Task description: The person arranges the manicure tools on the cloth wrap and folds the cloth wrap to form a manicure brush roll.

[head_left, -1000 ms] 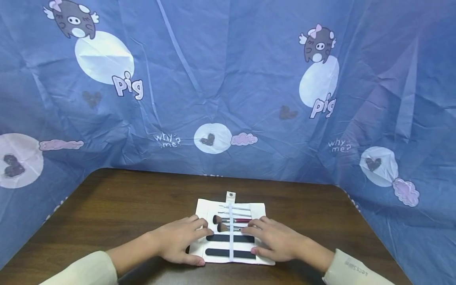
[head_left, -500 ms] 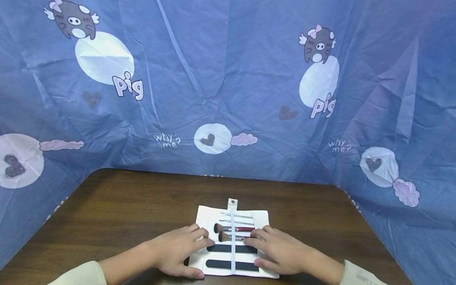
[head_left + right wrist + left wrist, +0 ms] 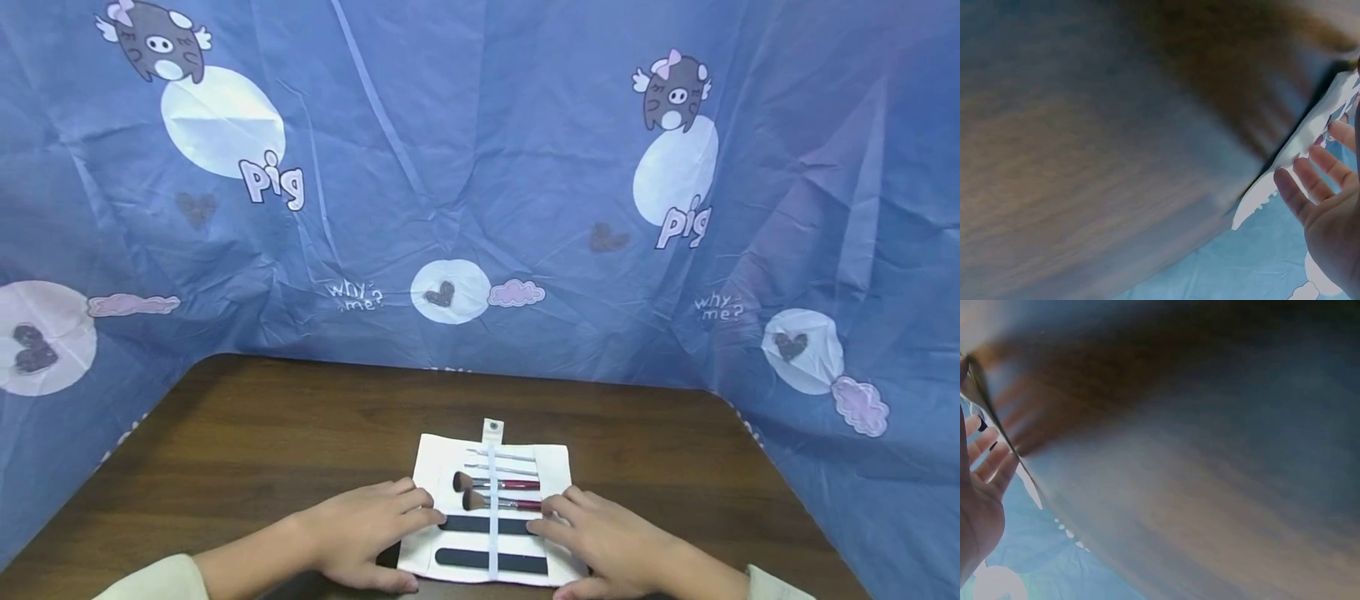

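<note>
A white fabric pouch (image 3: 557,475) lies spread flat on the brown table in the head view, with a snap tab (image 3: 492,430) at its far side. Across its middle runs a pale elastic band (image 3: 493,542) over a row of tools. Under the band are two thin metal tools (image 3: 517,457), two red-handled makeup brushes (image 3: 468,500) and two flat black strips (image 3: 517,563). My left hand (image 3: 367,533) rests at the pouch's left edge, fingers spread and relaxed. At the right edge lies my right hand (image 3: 607,542), its fingertips over the ends of the tools. Neither hand grips anything.
The wooden table (image 3: 300,417) has rounded far corners. A blue cartoon-print cloth (image 3: 480,192) hangs behind it and at both sides. In both wrist views the tabletop shows close up, with hand reflections on it.
The pouch has slid nearer to me along with both hands. Lately my right hand has shifted right and nearer, uncovering the closer brush's red handle; my left hand has drawn slightly left.
</note>
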Motion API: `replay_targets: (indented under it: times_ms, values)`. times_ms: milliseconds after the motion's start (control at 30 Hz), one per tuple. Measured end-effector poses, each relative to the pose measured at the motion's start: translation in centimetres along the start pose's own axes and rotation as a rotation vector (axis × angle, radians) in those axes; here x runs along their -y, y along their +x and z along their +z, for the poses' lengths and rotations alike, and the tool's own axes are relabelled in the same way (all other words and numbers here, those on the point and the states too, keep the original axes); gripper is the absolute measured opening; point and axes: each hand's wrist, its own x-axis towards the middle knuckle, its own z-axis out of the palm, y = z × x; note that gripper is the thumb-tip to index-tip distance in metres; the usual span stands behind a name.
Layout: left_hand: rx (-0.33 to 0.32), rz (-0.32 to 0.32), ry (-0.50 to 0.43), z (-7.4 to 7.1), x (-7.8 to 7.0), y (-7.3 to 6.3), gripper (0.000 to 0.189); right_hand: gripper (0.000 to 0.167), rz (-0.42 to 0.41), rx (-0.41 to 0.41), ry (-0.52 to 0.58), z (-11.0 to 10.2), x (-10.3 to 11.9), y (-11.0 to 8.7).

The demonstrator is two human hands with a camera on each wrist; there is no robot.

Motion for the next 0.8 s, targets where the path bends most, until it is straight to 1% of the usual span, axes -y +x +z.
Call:
replay_targets:
  times_ms: [100, 233, 333, 400, 467, 533, 567, 667, 800]
  values:
    - [-0.007, 0.008, -0.011, 0.05, 0.06, -0.13, 0.058, 0.072, -0.008, -0.001, -0.004, 0.01, 0.09, -0.42]
    - [-0.008, 0.003, -0.007, -0.05, 0.19, -0.22, 0.052, 0.067, -0.003, -0.008, 0.029, 0.05, 0.06, -0.78]
    - [-0.027, 0.001, -0.019, -0.11, 0.28, -0.12, 0.047, 0.064, -0.001, 0.007, 0.048, -0.02, 0.0, -0.91]
    - [-0.061, 0.011, -0.042, -0.09, 0.38, -0.01, 0.034, 0.062, -0.01, 0.014, 0.056, -0.11, -0.06, -0.91]
    - [-0.109, 0.02, -0.068, -0.04, 0.49, 0.12, 0.017, 0.062, -0.023, 0.014, 0.06, -0.2, -0.13, -0.89]
    - [-0.14, 0.013, -0.121, -0.01, 0.61, 0.24, 0.006, 0.062, -0.033, 0.006, 0.068, -0.32, -0.18, -0.88]
    - [-0.15, 0.003, -0.149, -0.04, 0.67, 0.26, 0.007, 0.062, -0.035, -0.001, 0.074, -0.37, -0.22, -0.88]
    - [-0.15, -0.061, -0.262, -0.16, 0.79, 0.21, 0.011, 0.056, -0.033, -0.032, 0.094, -0.47, -0.36, -0.92]
    - [-0.132, -0.174, -0.405, -0.34, 0.9, 0.06, 0.013, 0.034, -0.002, -0.081, 0.174, -0.39, -0.7, -0.86]
